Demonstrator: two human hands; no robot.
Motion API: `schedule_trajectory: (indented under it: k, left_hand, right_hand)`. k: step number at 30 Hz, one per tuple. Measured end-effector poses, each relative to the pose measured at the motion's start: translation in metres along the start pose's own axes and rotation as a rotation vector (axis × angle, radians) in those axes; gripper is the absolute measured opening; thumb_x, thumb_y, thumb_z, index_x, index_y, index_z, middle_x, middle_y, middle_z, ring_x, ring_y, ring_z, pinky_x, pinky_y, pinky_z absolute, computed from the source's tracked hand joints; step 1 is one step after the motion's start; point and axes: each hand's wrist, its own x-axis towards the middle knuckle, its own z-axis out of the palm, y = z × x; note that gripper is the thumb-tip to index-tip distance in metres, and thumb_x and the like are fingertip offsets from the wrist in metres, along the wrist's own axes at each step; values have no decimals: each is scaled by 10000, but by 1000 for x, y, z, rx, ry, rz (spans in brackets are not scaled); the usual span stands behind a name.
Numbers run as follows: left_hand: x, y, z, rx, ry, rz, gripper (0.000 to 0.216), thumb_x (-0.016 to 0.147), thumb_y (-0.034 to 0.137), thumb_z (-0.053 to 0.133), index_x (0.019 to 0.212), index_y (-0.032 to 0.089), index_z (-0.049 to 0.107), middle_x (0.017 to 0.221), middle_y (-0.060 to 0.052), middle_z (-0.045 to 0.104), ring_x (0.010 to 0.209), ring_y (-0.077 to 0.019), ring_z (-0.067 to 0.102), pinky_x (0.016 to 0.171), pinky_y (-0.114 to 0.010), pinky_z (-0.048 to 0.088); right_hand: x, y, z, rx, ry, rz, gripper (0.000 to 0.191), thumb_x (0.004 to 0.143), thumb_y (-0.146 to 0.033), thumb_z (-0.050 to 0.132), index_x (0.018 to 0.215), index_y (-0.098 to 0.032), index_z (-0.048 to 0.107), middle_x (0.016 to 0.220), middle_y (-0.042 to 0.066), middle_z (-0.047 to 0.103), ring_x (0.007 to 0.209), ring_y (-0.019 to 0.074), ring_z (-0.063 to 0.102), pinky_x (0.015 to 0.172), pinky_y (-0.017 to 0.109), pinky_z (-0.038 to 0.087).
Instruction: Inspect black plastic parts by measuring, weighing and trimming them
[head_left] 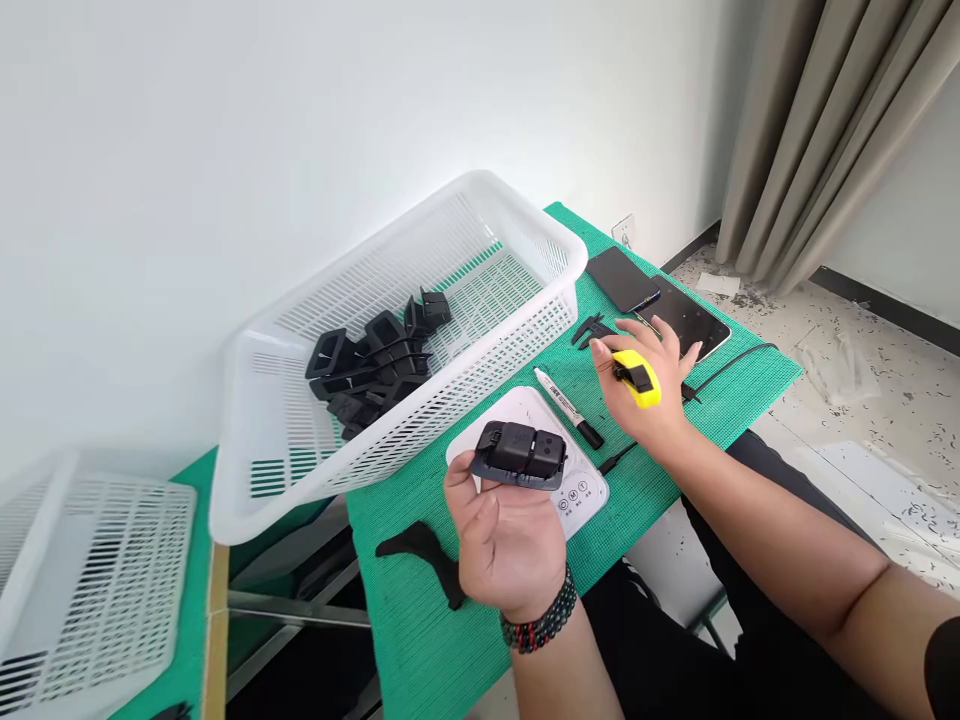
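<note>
My left hand (514, 555) is palm up, thumb and fingers holding a black molded plastic part (519, 450) with two box-like bumps. The part is above a white digital scale (585, 492), whose buttons show at its front corner. Between the thumb and fingers of my right hand (654, 418) is a yellow and black utility knife (640, 380), seen nearly end-on; its blade cannot be made out. Beyond that hand lies a black caliper (589, 328), partly covered by the fingers. A white marker with a black cap (566, 405) rests between the two hands.
A white plastic basket (450, 425) with several black parts (375, 365) stands at the back of the green-covered table (427, 655). A phone (622, 278), a tablet (694, 320) and a cable lie right. Black cloth (427, 555) lies left; another basket (112, 580) stands farther left.
</note>
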Motion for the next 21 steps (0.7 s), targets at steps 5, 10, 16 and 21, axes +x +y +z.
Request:
schedule_trajectory:
  k: [5,10,16,21]
  left_hand:
    - [1,-2,-1,-32,12,-12,312,742,283,694,1053,267,709,1012,-13,687,948,-202,640,800,-341,570]
    - [2,-6,-4,-4,13,15,318,750,301,690,1065,260,709,1037,-25,686,959,-199,638,808,-327,563]
    - [2,-7,-3,37,6,26,311,751,306,680,1057,258,707,1026,-36,676,980,-221,635,846,-368,562]
    - [1,-7,0,70,26,26,280,733,317,719,1003,244,719,1061,-49,632,1000,-228,610,817,-358,571]
  right_hand:
    - [2,-1,-2,-96,-19,21,408,984,-578,547,819,-269,757,1248,79,693,1476,410,333,1144,825,99]
    - [-12,-14,-2,-272,-154,-165,286,1019,-459,558,957,-285,777,1223,48,742,1439,369,435,1193,749,-65]
    - [-19,-20,-3,-188,-312,-242,214,1001,-390,594,972,-272,771,1136,40,772,1350,315,538,1233,660,-48]
    - [-14,-16,-3,-136,-267,-231,266,1017,-418,558,923,-278,763,1074,33,777,1320,306,559,1226,661,-71]
